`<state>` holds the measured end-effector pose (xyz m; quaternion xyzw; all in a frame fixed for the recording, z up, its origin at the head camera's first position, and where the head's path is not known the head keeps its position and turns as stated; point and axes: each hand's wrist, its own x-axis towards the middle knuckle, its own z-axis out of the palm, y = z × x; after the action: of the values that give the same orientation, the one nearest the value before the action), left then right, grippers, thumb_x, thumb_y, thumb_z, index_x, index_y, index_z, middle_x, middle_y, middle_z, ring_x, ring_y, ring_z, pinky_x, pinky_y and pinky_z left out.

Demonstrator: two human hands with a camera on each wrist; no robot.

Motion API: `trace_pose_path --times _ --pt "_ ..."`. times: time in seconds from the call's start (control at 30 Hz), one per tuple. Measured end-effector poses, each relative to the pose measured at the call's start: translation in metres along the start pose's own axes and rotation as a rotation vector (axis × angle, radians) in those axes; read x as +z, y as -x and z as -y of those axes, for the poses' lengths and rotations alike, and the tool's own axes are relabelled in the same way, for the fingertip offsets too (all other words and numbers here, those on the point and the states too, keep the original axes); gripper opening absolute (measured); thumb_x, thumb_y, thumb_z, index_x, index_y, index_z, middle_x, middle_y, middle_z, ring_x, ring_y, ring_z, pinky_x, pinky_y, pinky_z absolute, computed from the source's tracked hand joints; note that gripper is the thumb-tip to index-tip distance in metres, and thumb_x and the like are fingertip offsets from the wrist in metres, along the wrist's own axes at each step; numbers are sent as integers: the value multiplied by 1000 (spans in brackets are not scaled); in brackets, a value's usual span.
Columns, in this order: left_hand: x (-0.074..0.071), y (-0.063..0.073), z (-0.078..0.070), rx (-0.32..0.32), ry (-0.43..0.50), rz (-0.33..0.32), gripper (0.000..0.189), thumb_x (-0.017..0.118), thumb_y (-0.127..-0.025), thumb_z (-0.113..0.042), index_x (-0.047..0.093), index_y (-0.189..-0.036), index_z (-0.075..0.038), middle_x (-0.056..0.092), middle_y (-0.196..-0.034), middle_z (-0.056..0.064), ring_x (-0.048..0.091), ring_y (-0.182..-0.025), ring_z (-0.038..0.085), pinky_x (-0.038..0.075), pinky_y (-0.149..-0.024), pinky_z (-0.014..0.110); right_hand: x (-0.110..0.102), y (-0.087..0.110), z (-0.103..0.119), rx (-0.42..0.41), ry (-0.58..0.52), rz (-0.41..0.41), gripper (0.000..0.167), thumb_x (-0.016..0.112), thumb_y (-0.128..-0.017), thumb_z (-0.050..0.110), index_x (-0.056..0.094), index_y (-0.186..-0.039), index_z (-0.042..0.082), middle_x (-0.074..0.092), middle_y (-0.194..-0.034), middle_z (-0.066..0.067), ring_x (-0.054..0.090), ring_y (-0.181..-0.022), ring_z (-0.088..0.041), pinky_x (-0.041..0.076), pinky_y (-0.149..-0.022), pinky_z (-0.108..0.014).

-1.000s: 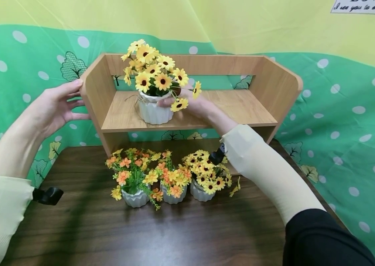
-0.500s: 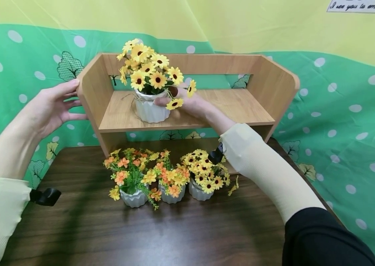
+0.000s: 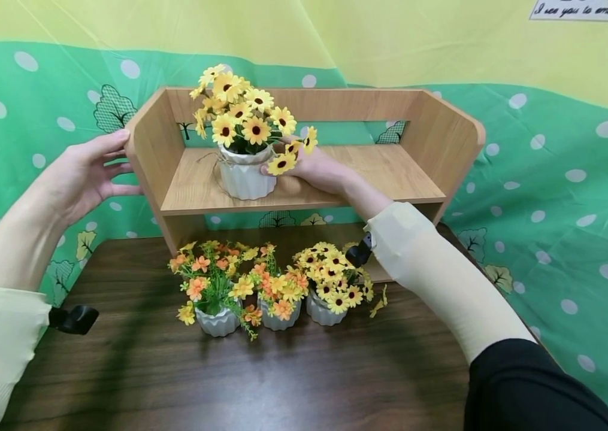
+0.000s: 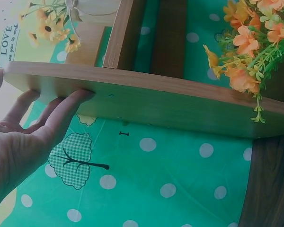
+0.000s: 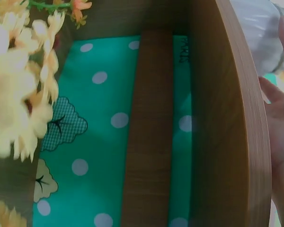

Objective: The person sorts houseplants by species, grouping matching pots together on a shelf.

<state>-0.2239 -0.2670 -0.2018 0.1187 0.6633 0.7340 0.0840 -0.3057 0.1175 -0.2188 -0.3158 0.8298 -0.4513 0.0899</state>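
Note:
A white ribbed pot (image 3: 248,179) of yellow daisy-like flowers (image 3: 239,114) stands upright on the upper board of a wooden shelf (image 3: 347,173), left of its middle. My right hand (image 3: 320,169) is at the pot's right side, thumb tip at its edge, some fingers hidden behind blossoms. In the right wrist view that hand (image 5: 281,132) has thumb and fingers spread beside the pot (image 5: 262,40). With extended fingers my left hand (image 3: 85,173) touches the outer face of the shelf's left side panel; the left wrist view shows the fingertips (image 4: 83,94) against the panel (image 4: 146,101).
Three more flower pots stand on the dark table (image 3: 260,389) before the shelf: an orange and yellow one (image 3: 218,322), a similar one (image 3: 279,314) and a yellow one (image 3: 325,310). A polka-dot cloth (image 3: 541,179) hangs behind. The right forearm reaches above the table's right side.
My right hand has slid slightly right, its thumb drawing back from the pot's front to its edge. The pot stays on the board. My left hand keeps its place on the panel.

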Motion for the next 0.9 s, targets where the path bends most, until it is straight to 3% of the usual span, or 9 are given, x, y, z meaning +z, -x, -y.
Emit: trace_pose_path --times 0.13,0.23,0.4,0.53,0.73,0.9 --pt "-1 0 1 4 2 0 46 46 -110 -32 40 -154 -22 44 -145 -2 55 -125 15 65 -79 38 -8 3 -5 -64 -16 -3 45 73 -95 30 62 -137 17 58 -144 1 52 -134 -13 36 -120 -33" --pt "-1 0 2 7 6 6 45 46 -110 -31 41 -154 -23 43 -146 -2 54 -125 15 65 -79 38 -16 8 -9 -45 -58 -1 52 72 -95 28 56 -144 19 59 -149 3 50 -142 -13 35 -124 -34" --pt "-2 -1 1 8 2 9 48 46 -110 -31 38 -156 -21 43 -146 -2 53 -127 16 65 -79 38 -30 20 -17 29 -162 9 69 70 -96 29 38 -157 28 58 -151 -1 53 -142 -15 33 -126 -37" --pt "-2 -1 1 8 -14 7 49 46 -110 -32 36 -157 -21 43 -146 -2 51 -128 17 65 -79 37 -42 30 -23 43 -150 6 72 69 -97 34 33 -160 34 58 -149 -5 57 -138 -19 38 -123 -39" --pt "-2 -1 1 8 4 1 47 46 -110 -31 39 -155 -22 45 -145 -1 54 -125 17 65 -79 38 -56 47 -28 79 -268 6 71 63 -102 28 26 -163 27 52 -154 -11 55 -142 -27 48 -117 -40" --pt "0 -1 0 -6 -7 -9 50 46 -109 -32 35 -157 -22 42 -147 -1 52 -126 17 65 -79 37 -62 61 -30 25 -335 30 64 59 -105 21 30 -162 28 50 -156 -14 51 -144 -30 50 -114 -39"
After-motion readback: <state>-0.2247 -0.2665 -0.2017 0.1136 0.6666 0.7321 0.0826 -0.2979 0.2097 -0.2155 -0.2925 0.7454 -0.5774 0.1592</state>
